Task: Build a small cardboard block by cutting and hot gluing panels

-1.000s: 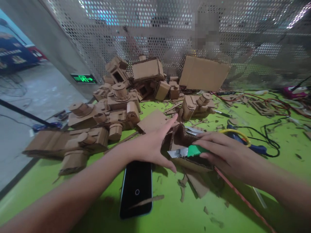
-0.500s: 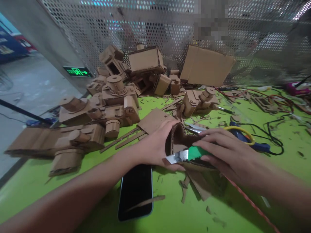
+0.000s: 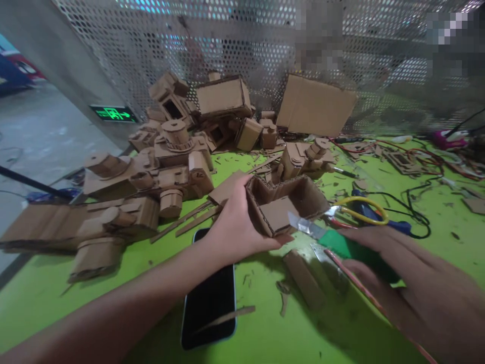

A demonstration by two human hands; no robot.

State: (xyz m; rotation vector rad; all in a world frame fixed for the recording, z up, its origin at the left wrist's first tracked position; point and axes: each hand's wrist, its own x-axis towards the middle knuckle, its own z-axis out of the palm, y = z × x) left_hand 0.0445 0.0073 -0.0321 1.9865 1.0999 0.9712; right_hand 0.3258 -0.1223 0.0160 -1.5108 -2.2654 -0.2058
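My left hand (image 3: 242, 222) grips the left end of an open cardboard box (image 3: 280, 215), tilted so its hollow inside faces me. In my right hand (image 3: 409, 273) is a utility knife (image 3: 348, 250) with a green handle, its blade out and pointing left at the box's near edge. A cardboard strip (image 3: 303, 278) lies on the green table below the box. Scissors (image 3: 364, 210) with yellow-rimmed handles rest just right of the box. Beneath my left wrist lies a phone (image 3: 210, 308) with a dark screen and a thin cardboard sliver across it.
Several cardboard camera models (image 3: 174, 167) crowd the left and back of the table (image 3: 273, 333). A glue gun with a blue handle (image 3: 397, 226) and black cord lies at right. Tangled wires (image 3: 428, 156) run behind it. A perforated metal screen (image 3: 250, 45) stands at the back.
My right hand has drawn the knife out of the box, moving right and toward me. The box now shows more of its open inside, still in my left hand.
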